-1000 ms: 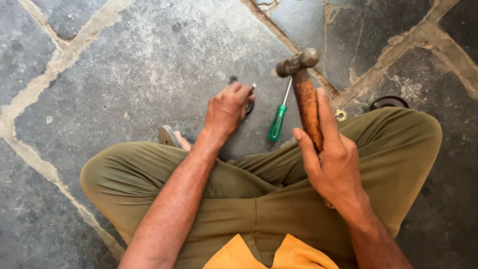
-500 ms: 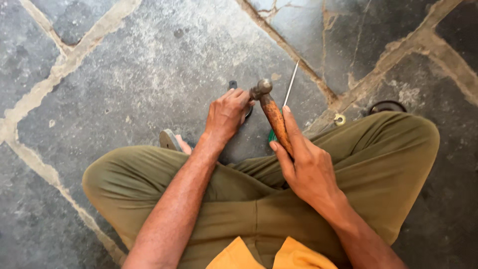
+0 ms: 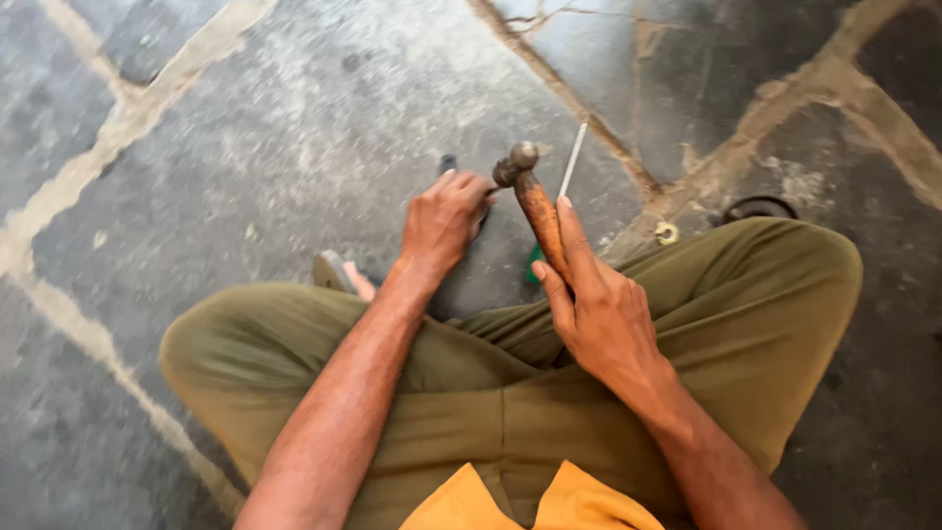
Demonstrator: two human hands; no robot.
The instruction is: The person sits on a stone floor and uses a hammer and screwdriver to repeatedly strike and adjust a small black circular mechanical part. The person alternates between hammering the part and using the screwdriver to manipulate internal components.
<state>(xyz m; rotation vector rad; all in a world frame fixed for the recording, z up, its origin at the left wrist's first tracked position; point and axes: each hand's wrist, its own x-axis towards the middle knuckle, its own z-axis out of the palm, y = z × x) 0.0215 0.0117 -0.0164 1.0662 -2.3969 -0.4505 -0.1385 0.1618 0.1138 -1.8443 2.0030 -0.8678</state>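
One hammer [image 3: 535, 211], its long axis pointing away from the body, stands gripped in the right hand [image 3: 599, 309], head just above the left hand [image 3: 444, 221], whose fingers pinch a small dark piece against the stone floor [image 3: 245, 147]. A green-handled screwdriver [image 3: 564, 186] lies behind. No labels visible.

Left hand [image 3: 444, 218] hides a small dark object [image 3: 448, 162].

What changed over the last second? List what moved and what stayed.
The right hand swung the hammer down and leftward, so its head now sits close to the left hand's fingertips. No hold was taken or released. The left hand stays pressed on a small dark part on the stone floor, and the green-handled screwdriver lies where it was.
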